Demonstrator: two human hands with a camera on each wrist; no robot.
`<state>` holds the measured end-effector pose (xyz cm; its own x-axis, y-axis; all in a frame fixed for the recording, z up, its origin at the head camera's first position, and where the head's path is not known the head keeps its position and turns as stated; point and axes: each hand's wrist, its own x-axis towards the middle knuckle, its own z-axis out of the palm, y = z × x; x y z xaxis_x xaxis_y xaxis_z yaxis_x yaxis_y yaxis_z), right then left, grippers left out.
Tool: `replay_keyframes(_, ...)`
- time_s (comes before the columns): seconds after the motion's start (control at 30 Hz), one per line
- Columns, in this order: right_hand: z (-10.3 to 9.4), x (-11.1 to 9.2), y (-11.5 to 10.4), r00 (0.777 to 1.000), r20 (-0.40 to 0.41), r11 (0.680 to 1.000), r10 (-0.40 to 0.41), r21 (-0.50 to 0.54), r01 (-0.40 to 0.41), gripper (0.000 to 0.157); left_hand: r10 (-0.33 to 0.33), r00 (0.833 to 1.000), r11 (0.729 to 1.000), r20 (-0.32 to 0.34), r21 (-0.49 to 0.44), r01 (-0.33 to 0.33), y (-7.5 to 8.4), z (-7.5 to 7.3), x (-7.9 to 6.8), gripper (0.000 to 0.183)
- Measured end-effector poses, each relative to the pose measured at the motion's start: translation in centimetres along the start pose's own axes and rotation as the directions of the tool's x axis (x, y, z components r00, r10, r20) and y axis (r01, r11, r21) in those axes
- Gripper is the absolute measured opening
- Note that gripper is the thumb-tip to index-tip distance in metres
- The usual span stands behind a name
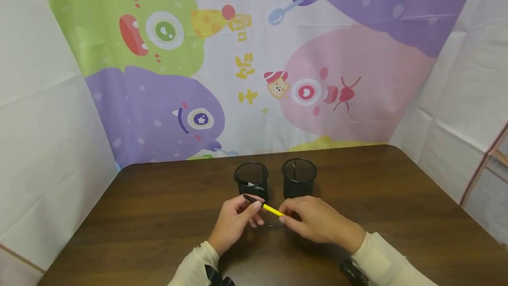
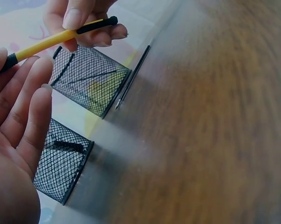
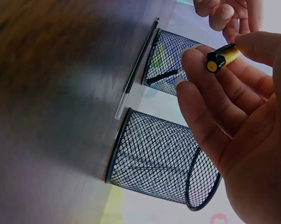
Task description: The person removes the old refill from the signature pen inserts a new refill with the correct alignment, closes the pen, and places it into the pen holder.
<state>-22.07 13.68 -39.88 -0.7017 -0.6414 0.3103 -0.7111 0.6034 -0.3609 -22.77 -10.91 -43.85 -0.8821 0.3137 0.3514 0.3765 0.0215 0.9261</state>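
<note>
A yellow pen with black ends (image 1: 273, 210) is held between both hands, above the table. My left hand (image 1: 234, 222) pinches its black front end between thumb and finger, the other fingers loosely spread. The thumb and fingers of my right hand (image 1: 317, 222) grip the opposite end, where the right wrist view shows a black clip (image 3: 218, 59). Below the hands, a thin pen refill (image 2: 133, 77) with a dark tube and a metal tip lies on the table.
Behind the hands stand two black mesh pen cups, a left one (image 1: 259, 192) and a right one (image 1: 298, 189). A black-and-grey marker (image 1: 250, 184) leans in the left cup; a thin dark rod (image 1: 294, 171) shows in the right. A cartoon-printed cloth hangs behind the brown table (image 1: 166, 215).
</note>
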Motion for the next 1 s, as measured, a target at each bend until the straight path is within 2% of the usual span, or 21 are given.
replay_keyframes(0.5, -0.2, -0.11, 0.13, 0.999, 0.035, 0.999, 0.035, -0.012, -0.035, 0.004, 0.053, 0.999, 0.999, -0.006, 0.011, -0.053, 0.44, -0.15, 0.26, 0.023)
replay_keyframes(0.77, -0.18, 0.03, 0.26, 1.0, 0.009, 1.0, -0.004, -0.028, 0.004, 0.004, 0.038, 0.999, 0.999, -0.024, 0.034, -0.037, 0.55, -0.54, 0.36, 0.024)
replay_keyframes(1.0, -0.14, -0.04, 0.28, 1.0, 0.02, 0.999, 0.015, -0.037, -0.015, 0.005, 0.032, 0.999, 0.998, -0.031, 0.046, -0.031, 0.64, -0.43, 0.25, 0.024)
